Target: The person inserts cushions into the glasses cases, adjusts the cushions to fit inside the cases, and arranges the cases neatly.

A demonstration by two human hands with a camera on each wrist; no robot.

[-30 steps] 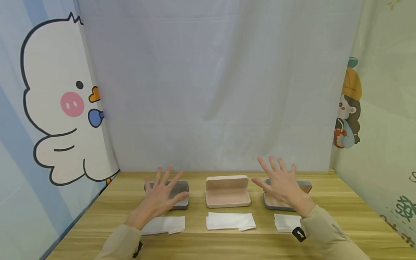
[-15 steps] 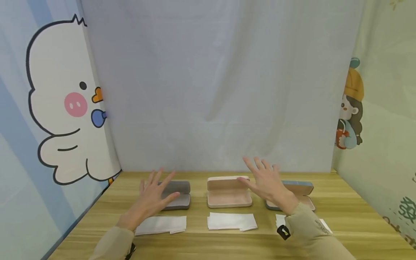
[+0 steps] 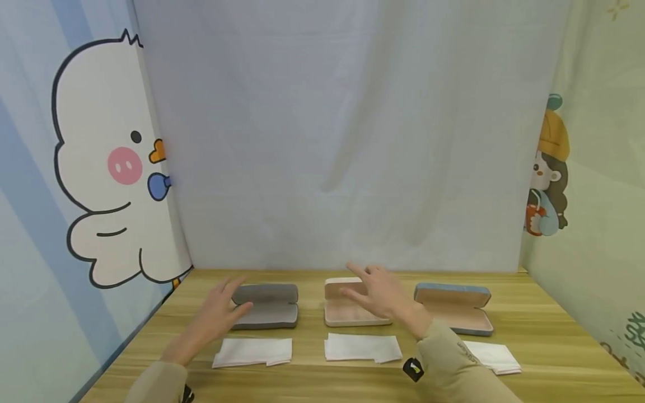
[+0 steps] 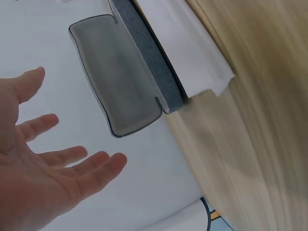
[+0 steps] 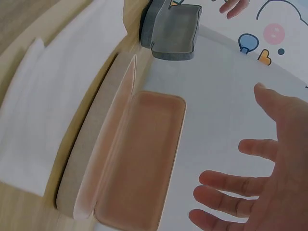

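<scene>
The left hand (image 3: 214,310), fingers apart, hovers beside the left end of an open grey glasses case (image 3: 274,313). The right hand (image 3: 385,294), fingers also parted, hangs over the open cream glasses case (image 3: 347,316), which lies behind a folded white cloth (image 3: 363,348).

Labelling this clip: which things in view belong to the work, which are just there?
Likely part of the work, judging by closeness and matched layout:
left hand
right hand
grey case
cream case
blue case
left cloth
middle cloth
right cloth

Just there:
wooden table
pale backdrop
cartoon bird print
cartoon-figure print
</scene>
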